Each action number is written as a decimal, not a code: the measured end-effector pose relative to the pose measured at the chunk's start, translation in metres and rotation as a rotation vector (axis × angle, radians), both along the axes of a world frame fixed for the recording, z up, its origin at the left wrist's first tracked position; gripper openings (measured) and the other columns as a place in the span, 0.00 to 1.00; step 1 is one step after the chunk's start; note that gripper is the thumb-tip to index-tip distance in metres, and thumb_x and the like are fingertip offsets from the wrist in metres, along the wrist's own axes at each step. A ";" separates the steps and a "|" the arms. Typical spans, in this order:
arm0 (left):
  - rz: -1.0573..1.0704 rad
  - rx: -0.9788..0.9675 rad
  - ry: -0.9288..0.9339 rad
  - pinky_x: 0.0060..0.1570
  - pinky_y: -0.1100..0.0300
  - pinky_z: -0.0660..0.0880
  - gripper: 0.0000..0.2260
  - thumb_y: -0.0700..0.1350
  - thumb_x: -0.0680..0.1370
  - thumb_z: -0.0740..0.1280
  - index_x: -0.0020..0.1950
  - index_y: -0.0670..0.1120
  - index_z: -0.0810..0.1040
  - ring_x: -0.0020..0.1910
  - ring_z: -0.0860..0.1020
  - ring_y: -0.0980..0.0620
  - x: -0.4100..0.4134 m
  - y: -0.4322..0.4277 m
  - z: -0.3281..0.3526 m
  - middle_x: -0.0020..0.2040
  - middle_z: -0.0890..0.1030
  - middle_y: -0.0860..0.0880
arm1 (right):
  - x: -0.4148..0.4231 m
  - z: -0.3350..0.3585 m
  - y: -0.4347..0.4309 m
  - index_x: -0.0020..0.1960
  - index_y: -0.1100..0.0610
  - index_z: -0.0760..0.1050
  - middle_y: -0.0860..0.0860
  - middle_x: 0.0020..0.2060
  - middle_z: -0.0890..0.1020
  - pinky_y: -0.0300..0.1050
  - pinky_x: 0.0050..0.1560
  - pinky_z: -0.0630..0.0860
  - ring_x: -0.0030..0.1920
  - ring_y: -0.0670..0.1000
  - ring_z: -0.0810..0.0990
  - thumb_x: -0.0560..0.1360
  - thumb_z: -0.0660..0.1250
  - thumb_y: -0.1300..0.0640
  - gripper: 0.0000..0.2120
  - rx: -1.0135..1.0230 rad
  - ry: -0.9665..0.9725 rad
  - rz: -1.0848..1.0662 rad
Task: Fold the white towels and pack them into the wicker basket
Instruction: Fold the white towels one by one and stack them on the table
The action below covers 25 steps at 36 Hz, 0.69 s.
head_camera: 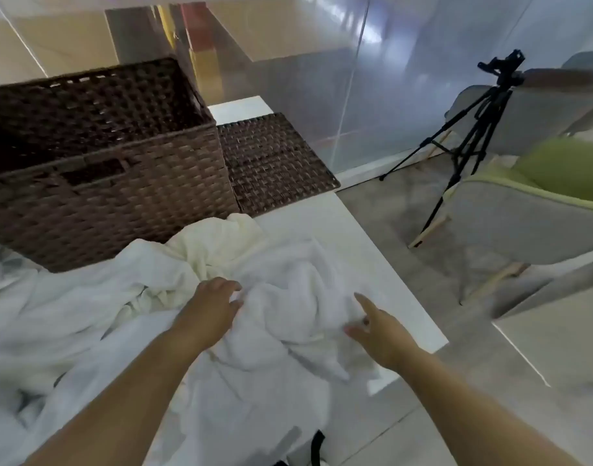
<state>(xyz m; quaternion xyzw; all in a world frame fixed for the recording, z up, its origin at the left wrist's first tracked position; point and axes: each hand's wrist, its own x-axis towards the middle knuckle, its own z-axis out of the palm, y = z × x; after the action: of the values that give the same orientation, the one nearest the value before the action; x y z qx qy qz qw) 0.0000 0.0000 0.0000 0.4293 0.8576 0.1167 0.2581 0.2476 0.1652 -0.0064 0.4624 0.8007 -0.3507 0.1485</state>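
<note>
Standing at the near right corner, noted a bare strip of white table [372,237] running along its right edge, between the cloth and the drop to the floor.

- White towels [86,307]: unfolded, in a crumpled heap across the near part of the table. The front of the heap spilled over the near edge. A cream-tinted towel [214,243] lay bunched at the back, against the basket.
- Wicker basket [120,203]: dark brown, lid off, standing at the far left behind the heap. No towels visible inside.
- Basket lid [274,159]: flat on the table just right of the basket, its right corner reaching the table's edge.
- Left hand [214,307]: on the middle of the heap, fingers bent down and gripping a fold.
- Right hand [382,334]: at the heap's right margin, forefinger straight, thumb spread, holding nothing. Contact with the cloth could not be told.

Room: grey tiled floor [389,210] to the right. A black tripod [470,129] stood well apart from the table. A grey chair [510,223] with a green cushion [564,166] was beside it. A glass partition [406,95] stood behind.
</note>
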 end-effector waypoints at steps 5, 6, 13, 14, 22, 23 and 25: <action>-0.164 -0.233 0.082 0.68 0.55 0.61 0.28 0.56 0.80 0.58 0.77 0.49 0.53 0.72 0.56 0.45 -0.031 0.026 -0.023 0.74 0.61 0.49 | -0.019 -0.014 0.005 0.68 0.43 0.69 0.49 0.52 0.72 0.43 0.53 0.72 0.50 0.51 0.76 0.75 0.65 0.42 0.22 0.016 -0.042 -0.085; -0.205 -0.274 0.100 0.67 0.55 0.63 0.30 0.56 0.79 0.59 0.77 0.50 0.52 0.71 0.57 0.45 -0.035 0.029 -0.029 0.73 0.61 0.49 | -0.022 -0.016 0.003 0.66 0.44 0.72 0.49 0.52 0.71 0.42 0.52 0.72 0.50 0.51 0.76 0.75 0.66 0.44 0.20 0.030 -0.037 -0.105; -0.323 -0.356 0.282 0.53 0.57 0.69 0.19 0.55 0.78 0.59 0.67 0.53 0.68 0.60 0.67 0.47 -0.041 0.044 -0.052 0.59 0.74 0.50 | -0.028 -0.020 0.012 0.51 0.55 0.81 0.46 0.43 0.76 0.37 0.46 0.68 0.47 0.51 0.77 0.75 0.68 0.59 0.05 0.094 0.084 -0.304; -0.306 -0.364 0.278 0.53 0.57 0.69 0.16 0.53 0.77 0.60 0.64 0.52 0.72 0.59 0.68 0.48 -0.041 0.046 -0.053 0.57 0.75 0.50 | -0.028 -0.018 0.017 0.50 0.55 0.81 0.46 0.43 0.77 0.37 0.46 0.68 0.49 0.51 0.78 0.75 0.67 0.61 0.06 0.120 0.092 -0.308; -0.073 -0.134 0.205 0.47 0.58 0.71 0.08 0.53 0.79 0.61 0.46 0.51 0.75 0.52 0.71 0.52 -0.039 0.041 -0.040 0.44 0.77 0.54 | -0.052 0.016 0.090 0.51 0.56 0.80 0.50 0.52 0.75 0.43 0.56 0.73 0.53 0.53 0.77 0.74 0.60 0.70 0.15 0.389 0.288 -0.279; -0.028 -0.076 0.181 0.47 0.58 0.71 0.07 0.52 0.79 0.61 0.44 0.51 0.74 0.50 0.70 0.53 -0.038 0.040 -0.035 0.43 0.75 0.54 | -0.058 0.024 0.098 0.51 0.56 0.80 0.50 0.53 0.75 0.41 0.55 0.71 0.53 0.52 0.76 0.75 0.59 0.69 0.14 0.405 0.338 -0.262; 0.071 0.040 0.094 0.46 0.58 0.70 0.06 0.49 0.78 0.63 0.44 0.49 0.72 0.47 0.70 0.52 -0.038 0.037 -0.024 0.44 0.74 0.53 | -0.072 0.041 0.112 0.51 0.55 0.79 0.48 0.52 0.73 0.38 0.50 0.68 0.49 0.51 0.75 0.76 0.59 0.69 0.14 0.443 0.411 -0.210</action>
<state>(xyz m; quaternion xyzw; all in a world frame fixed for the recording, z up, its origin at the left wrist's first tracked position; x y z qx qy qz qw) -0.0375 0.0368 -0.0241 0.4089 0.8809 0.1224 0.2045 0.1754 0.2774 0.0348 0.4832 0.8187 -0.2673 -0.1576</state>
